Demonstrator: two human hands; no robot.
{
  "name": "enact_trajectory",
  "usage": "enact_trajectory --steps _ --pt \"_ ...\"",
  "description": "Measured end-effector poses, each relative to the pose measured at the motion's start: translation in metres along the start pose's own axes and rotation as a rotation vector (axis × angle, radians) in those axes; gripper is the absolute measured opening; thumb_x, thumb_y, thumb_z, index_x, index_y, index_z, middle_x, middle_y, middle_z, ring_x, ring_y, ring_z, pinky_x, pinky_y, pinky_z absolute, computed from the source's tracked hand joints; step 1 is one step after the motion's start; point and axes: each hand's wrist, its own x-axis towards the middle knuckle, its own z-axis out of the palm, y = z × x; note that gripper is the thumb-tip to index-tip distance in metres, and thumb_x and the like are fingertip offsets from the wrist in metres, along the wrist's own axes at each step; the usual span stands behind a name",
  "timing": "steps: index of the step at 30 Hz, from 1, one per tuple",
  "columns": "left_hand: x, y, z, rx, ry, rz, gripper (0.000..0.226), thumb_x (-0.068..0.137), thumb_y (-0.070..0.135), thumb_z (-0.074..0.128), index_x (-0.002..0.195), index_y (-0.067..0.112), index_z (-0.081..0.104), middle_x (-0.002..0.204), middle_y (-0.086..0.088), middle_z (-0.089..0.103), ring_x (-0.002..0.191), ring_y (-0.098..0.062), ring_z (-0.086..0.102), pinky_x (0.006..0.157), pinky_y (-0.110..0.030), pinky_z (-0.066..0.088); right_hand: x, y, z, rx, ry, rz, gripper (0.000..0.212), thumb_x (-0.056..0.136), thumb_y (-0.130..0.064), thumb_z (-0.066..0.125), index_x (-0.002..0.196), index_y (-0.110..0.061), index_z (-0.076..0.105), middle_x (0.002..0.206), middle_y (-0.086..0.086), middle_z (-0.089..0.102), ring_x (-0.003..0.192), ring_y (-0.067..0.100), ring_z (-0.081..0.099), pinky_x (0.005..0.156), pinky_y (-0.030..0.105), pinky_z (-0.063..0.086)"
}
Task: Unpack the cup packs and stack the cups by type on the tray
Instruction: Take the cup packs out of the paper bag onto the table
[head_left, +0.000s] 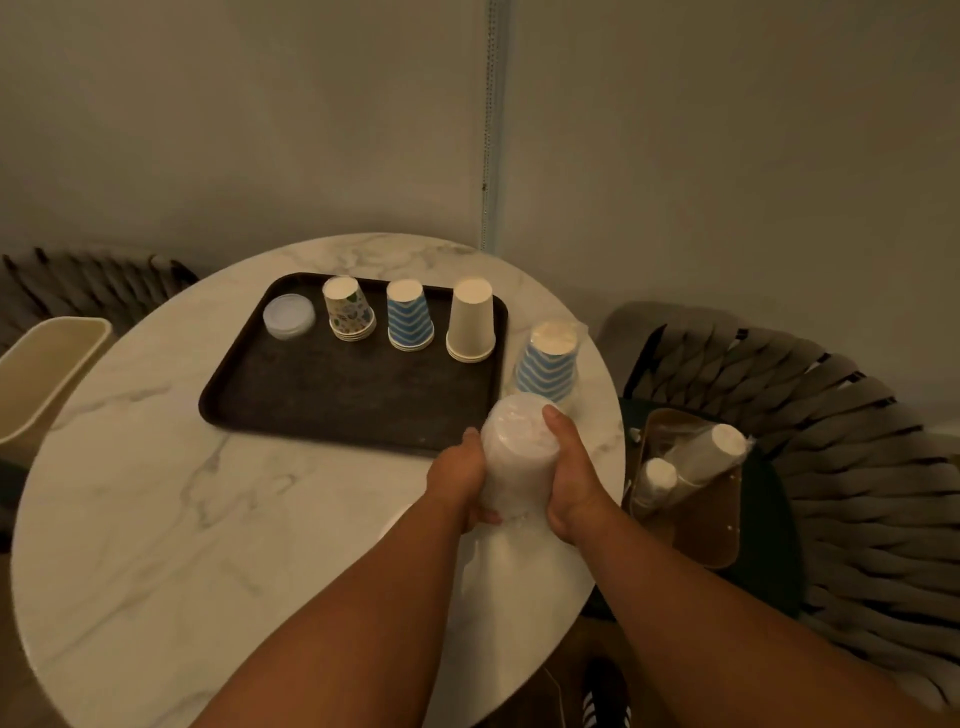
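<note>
The round marble tabletop (156, 493) lies under both hands. Just past the hands, a little to their left, sits the dark tray (337, 395) flat on it. To the right of the hands is a woven chair (857, 493) with a brown box (711, 535) on its seat, and two wrapped packs of white cups (696, 457) lean inside the box. Far to the left of the hands is a cream bin (41, 374) beside the tabletop.

The left hand (460, 475) and the right hand (574, 480) are curled around a clear pack of cups (517, 457), one on each side, and hold it up over the near right part of the tabletop. It is blurry, so the cups inside are hard to make out.

Just past the hands, a pack of blue striped cups (548, 364) stands upside down on the tabletop, close by the right edge of the tray.

On the far side of the tray four things stand in a row, all upside down. Nearest the right edge is a stack of plain white cups (471, 322). Next to the left is a stack of blue striped cups (409, 318). Then comes a stack of cups with little coloured pictures (349, 312). Last, far left, is a low stack of clear cups (289, 316).
</note>
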Motion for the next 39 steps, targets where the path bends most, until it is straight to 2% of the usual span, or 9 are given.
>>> enact_trajectory --steps 3,6,12,18,26,30,32,35,39 --pt "0.008 0.005 0.007 0.033 0.108 0.041 0.073 0.092 0.065 0.032 0.130 0.008 0.055 0.123 -0.018 0.058 0.098 -0.040 0.062 0.058 -0.048 0.060 0.010 -0.003 0.002 -0.005 0.041 -0.009 0.053 0.087 -0.054 0.055 0.129 -0.020 0.058 0.124 0.011 0.064 0.115 0.030 0.058 0.107 0.051 0.040" --pt "-0.007 0.007 0.011 -0.105 0.020 0.018 0.089 0.072 0.087 0.028 0.126 0.024 0.060 0.117 -0.008 0.066 0.098 -0.032 0.065 0.084 -0.051 0.056 0.011 -0.004 0.004 -0.014 0.047 -0.015 0.053 0.088 -0.052 0.055 0.131 -0.021 0.054 0.123 0.009 0.064 0.113 0.027 0.059 0.105 0.046 0.042" --pt "-0.046 0.004 0.018 -0.172 -0.143 0.122 0.050 0.089 0.073 0.033 0.095 0.032 0.062 0.090 0.008 0.068 0.089 -0.013 0.063 0.084 -0.037 0.050 0.005 0.000 0.000 -0.048 0.053 -0.037 0.061 0.088 -0.052 0.056 0.140 -0.022 0.046 0.133 0.007 0.058 0.117 0.025 0.056 0.107 0.045 0.039" --pt "-0.048 0.011 0.008 0.015 -0.145 0.115 0.076 0.084 0.080 0.033 0.138 0.028 0.050 0.124 -0.002 0.058 0.108 -0.024 0.055 0.096 -0.045 0.042 0.000 -0.004 0.002 -0.116 0.082 -0.045 0.070 0.089 -0.059 0.051 0.147 -0.023 0.036 0.141 0.005 0.050 0.117 0.021 0.050 0.108 0.042 0.035" --pt "-0.067 0.017 -0.001 0.063 -0.190 0.219 0.063 0.095 0.066 0.030 0.138 0.025 0.051 0.116 0.003 0.059 0.087 -0.010 0.054 0.087 -0.032 0.038 -0.013 -0.013 0.002 -0.155 0.100 -0.043 0.065 0.092 -0.058 0.046 0.145 -0.021 0.037 0.143 0.006 0.048 0.111 0.019 0.047 0.100 0.038 0.034" --pt "-0.073 0.024 -0.010 0.218 -0.065 0.273 0.080 0.085 0.079 0.031 0.131 0.019 0.059 0.132 -0.011 0.060 0.113 -0.027 0.057 0.099 -0.041 0.043 -0.027 -0.020 -0.003 -0.179 0.069 -0.081 0.064 0.092 -0.059 0.045 0.145 -0.023 0.038 0.144 0.002 0.047 0.117 0.018 0.046 0.097 0.035 0.030" --pt "-0.069 0.030 -0.017 0.333 0.125 0.352 0.084 0.085 0.080 0.028 0.123 0.014 0.063 0.127 -0.015 0.061 0.120 -0.032 0.054 0.099 -0.042 0.042 -0.026 -0.022 -0.006 -0.211 0.053 -0.107 0.062 0.093 -0.059 0.043 0.144 -0.026 0.040 0.146 0.001 0.046 0.122 0.018 0.043 0.100 0.035 0.028" --pt "-0.074 0.041 -0.022 0.395 0.387 0.586 0.065 0.089 0.074 0.032 0.084 0.017 0.063 0.088 -0.005 0.062 0.096 -0.028 0.060 0.077 -0.033 0.039 -0.028 -0.026 -0.015 -0.225 0.065 -0.134 0.063 0.092 -0.060 0.043 0.143 -0.023 0.044 0.146 0.001 0.045 0.128 0.019 0.040 0.102 0.036 0.026" --pt "-0.096 0.066 0.012 0.316 0.459 1.082 0.043 0.094 0.053 0.047 0.070 0.019 0.055 0.070 0.001 0.056 0.069 -0.016 0.054 0.064 -0.030 0.036 -0.025 -0.041 -0.040 -0.197 0.103 -0.175 0.061 0.093 -0.059 0.042 0.134 -0.015 0.054 0.138 0.005 0.052 0.129 0.025 0.043 0.100 0.037 0.031"
